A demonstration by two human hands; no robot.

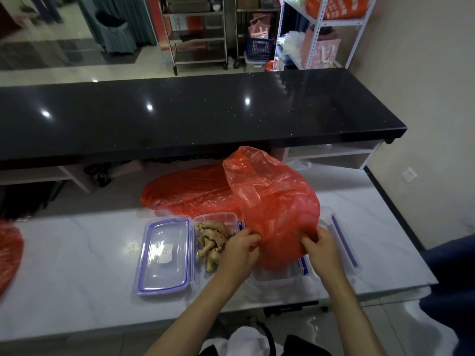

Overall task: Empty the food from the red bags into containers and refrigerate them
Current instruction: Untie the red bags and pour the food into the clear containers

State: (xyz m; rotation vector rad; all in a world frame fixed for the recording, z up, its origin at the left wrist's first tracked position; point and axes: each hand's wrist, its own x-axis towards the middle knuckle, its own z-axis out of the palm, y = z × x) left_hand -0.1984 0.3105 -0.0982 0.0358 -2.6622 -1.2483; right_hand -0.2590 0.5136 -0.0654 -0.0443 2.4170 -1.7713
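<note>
While both hands pinch its lower edge, the upturned red bag [272, 201] stands over a clear container [280, 274] on the pale marble counter [77, 265]. The left hand [240, 249] gathers the film on one side with curled fingers, the right hand [321, 249] on the other. Just left of the bag sits an open container [218, 219] holding ginger pieces [212, 242], with a blue-sealed lid [164, 255] lying flat beside it. A second red bag [187, 188] lies slack behind (no brand or writing can be read on any of them). A blue-edged lid [343, 242] rests to the right.
</note>
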